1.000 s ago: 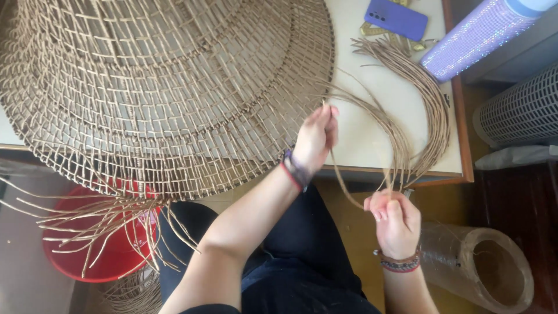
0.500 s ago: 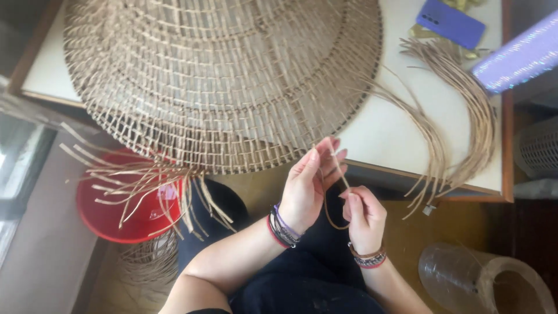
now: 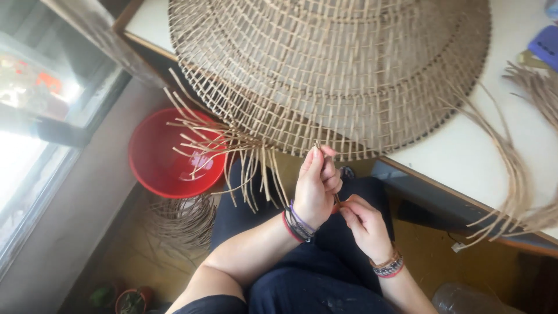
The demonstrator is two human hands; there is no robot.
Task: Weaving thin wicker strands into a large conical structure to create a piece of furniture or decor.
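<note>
Rattan work: a large woven cane dome point(image 3: 331, 70) is lying on the white table point(image 3: 465, 157), its rim overhanging the near edge just above the person's lap.
Loose ends: unwoven cane ends point(image 3: 232, 157) are splaying out from the rim at the lower left, over a red basin point(image 3: 160, 157) on the floor.
Left hand point(image 3: 317, 186): it is rising to the rim, fingers together and pinching a thin cane strand point(image 3: 318, 148) whose tip is touching the weave.
Right hand point(image 3: 363, 224): it is sitting just below the left, fingertips closed on the lower part of the same strand.
Step in hand: judging by the grip, the strand is being lined up for threading into the rim.
Next move: it seems to call for steadying the tip and finding a gap between the stakes.
Spare cane: a bundle of strands point(image 3: 523, 180) is trailing off the table on the right.
Hard to make out: the strand between the hands is mostly hidden by the fingers; the dome's top is cut off by the frame.
</note>
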